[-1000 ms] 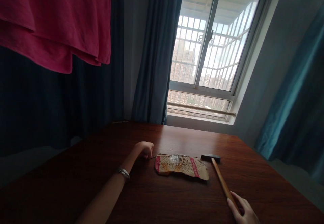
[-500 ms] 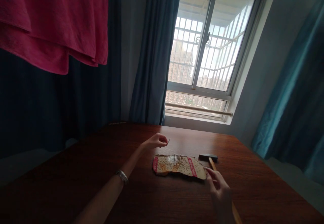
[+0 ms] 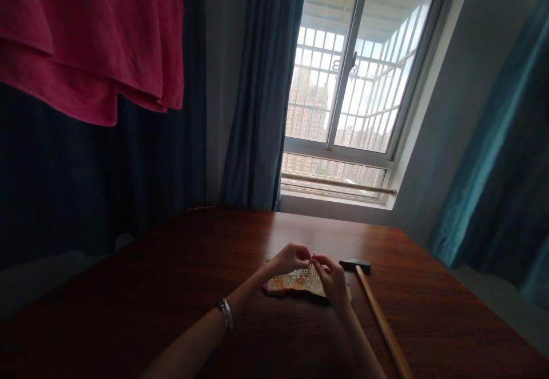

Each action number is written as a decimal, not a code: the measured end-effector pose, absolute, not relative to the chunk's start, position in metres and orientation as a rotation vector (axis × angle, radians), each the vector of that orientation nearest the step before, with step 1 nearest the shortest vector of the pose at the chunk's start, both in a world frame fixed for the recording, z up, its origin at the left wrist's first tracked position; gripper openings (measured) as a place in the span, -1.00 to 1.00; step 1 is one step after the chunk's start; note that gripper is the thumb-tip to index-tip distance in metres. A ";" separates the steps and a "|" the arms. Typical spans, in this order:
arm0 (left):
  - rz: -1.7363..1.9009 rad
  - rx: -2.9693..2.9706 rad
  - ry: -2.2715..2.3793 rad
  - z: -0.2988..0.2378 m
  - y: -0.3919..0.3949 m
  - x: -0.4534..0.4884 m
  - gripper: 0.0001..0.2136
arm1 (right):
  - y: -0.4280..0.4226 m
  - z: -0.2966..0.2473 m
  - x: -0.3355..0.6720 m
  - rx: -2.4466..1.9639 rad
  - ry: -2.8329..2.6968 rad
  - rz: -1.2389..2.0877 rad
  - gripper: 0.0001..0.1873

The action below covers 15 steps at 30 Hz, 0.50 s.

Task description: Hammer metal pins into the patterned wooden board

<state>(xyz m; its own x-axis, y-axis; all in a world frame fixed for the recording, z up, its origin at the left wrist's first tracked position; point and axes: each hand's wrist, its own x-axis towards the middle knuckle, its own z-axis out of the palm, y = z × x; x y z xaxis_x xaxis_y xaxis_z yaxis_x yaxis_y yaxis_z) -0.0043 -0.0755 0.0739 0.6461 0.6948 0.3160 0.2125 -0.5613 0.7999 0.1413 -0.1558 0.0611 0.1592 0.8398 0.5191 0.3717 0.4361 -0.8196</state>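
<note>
My left hand (image 3: 294,259) is pinched closed, its fingertips meeting those of my right hand (image 3: 330,279). Between the fingertips a thin dark nail (image 3: 314,255) pokes up, and both hands seem to grip it. Under them lies an irregular flat board (image 3: 283,283), pale with dark dots and orange-brown stains. Several nails stand upright in its middle, mostly hidden behind the fingers. My hands also cover much of the board's top and right side. On the right, a hammer (image 3: 381,316) with a dark head and a long wooden handle rests untouched.
All of this is on a glossy brown wooden table (image 3: 206,264). Behind it are blue curtains (image 3: 257,110) and a barred window (image 3: 343,82). A pink cloth (image 3: 94,42) hangs at upper left.
My left hand has moved right and down with the nail. My right hand has left the board's right end and come up and left, so the fingertips now meet over the board.
</note>
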 end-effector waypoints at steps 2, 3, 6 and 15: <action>0.817 2.108 0.699 0.072 -0.074 -0.005 -0.79 | -0.152 0.060 0.141 -1.148 -1.444 0.469 -0.69; 0.824 2.113 0.700 0.072 -0.073 -0.005 -0.79 | -0.149 0.059 0.141 -1.147 -1.446 0.470 -0.69; 0.895 2.146 0.711 0.072 -0.071 -0.006 -0.78 | -0.138 0.056 0.146 -1.147 -1.450 0.486 -0.68; 1.149 1.626 0.767 0.035 -0.036 -0.008 -0.67 | -0.106 0.016 0.181 -1.256 -1.418 0.530 -0.61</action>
